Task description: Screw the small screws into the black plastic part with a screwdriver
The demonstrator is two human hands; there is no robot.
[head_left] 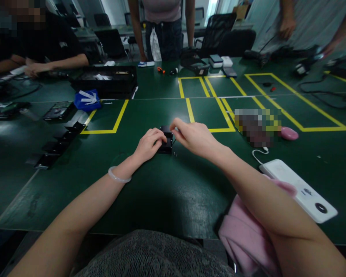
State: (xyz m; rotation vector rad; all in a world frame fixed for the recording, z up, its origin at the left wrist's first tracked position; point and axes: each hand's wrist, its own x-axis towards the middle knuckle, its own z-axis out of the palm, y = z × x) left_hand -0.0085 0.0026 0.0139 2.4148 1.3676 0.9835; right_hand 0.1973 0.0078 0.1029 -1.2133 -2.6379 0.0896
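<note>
A small black boxy part (pixel 166 143) sits on the green table (pixel 161 184) straight ahead of me. My left hand (pixel 148 144) is curled against its left side, fingers closed on it. My right hand (pixel 194 137) reaches in from the right, thumb and forefinger pinched at the part's top edge; whether something tiny is between them is hidden. Two tiny screws or specks (pixel 175 154) lie just right of the part. A pale bangle (pixel 118 177) circles my left wrist.
A row of black flat parts (pixel 59 144) lies at the left. A black tray (pixel 106 79), a blue pouch (pixel 87 100), a white power bank (pixel 300 190), pink cloth (pixel 242 234) and a pink object (pixel 289 133) surround me. Other people stand and sit at the far edge.
</note>
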